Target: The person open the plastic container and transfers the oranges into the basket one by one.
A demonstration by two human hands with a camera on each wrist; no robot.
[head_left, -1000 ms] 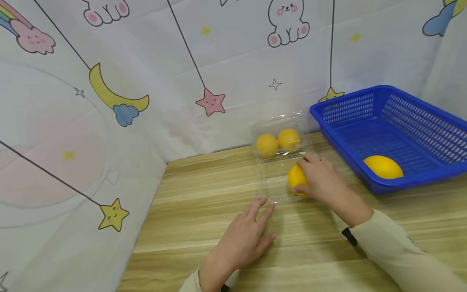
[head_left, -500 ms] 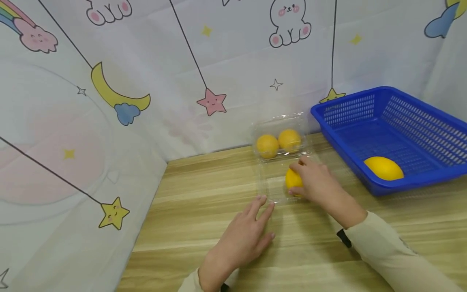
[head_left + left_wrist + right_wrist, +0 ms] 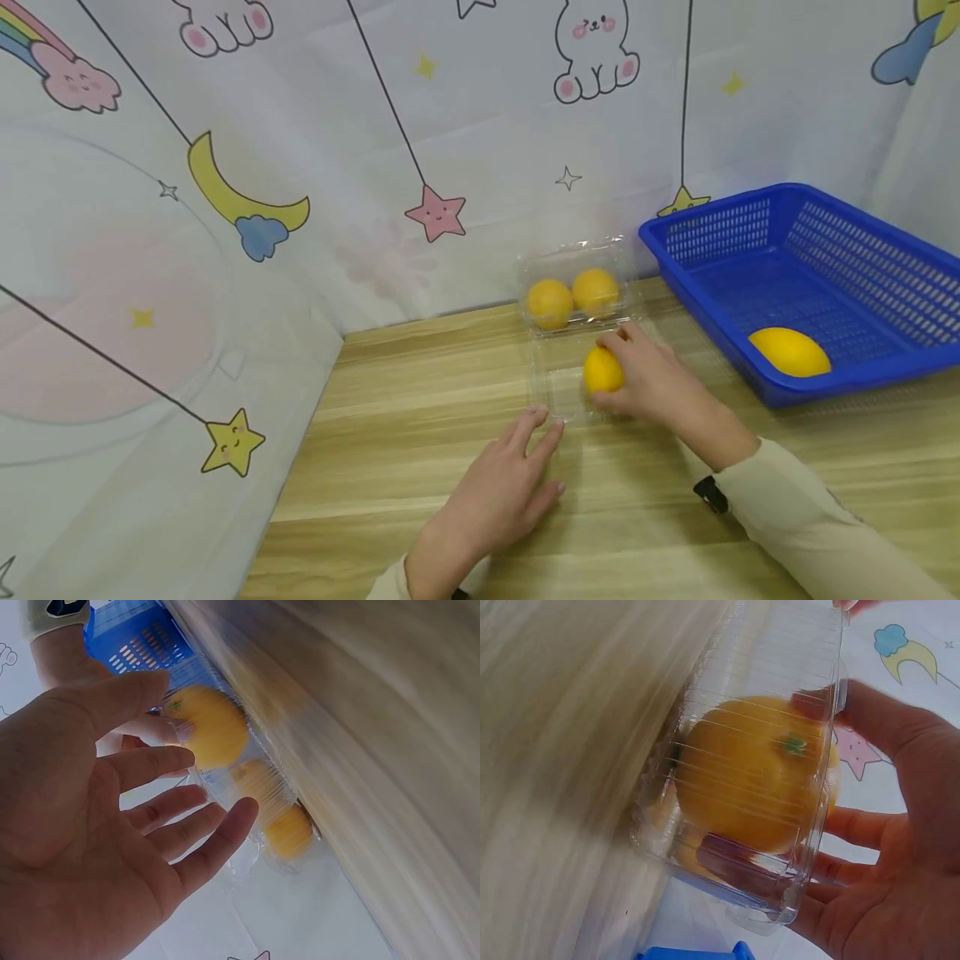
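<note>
While your right hand (image 3: 660,377) pinches an orange (image 3: 602,371) inside the near section of the clear container (image 3: 564,390), right of centre, your left hand (image 3: 495,479) lies spread by the near edge. Handling: seat the orange fully before loosening; steady the thin plastic left-handed.

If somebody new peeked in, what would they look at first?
Probably the big blue basket on the right of the wooden table, with one orange in its near left corner. Next, another orange, held by the right hand in the clear plastic tray; two more oranges show behind it.
</note>
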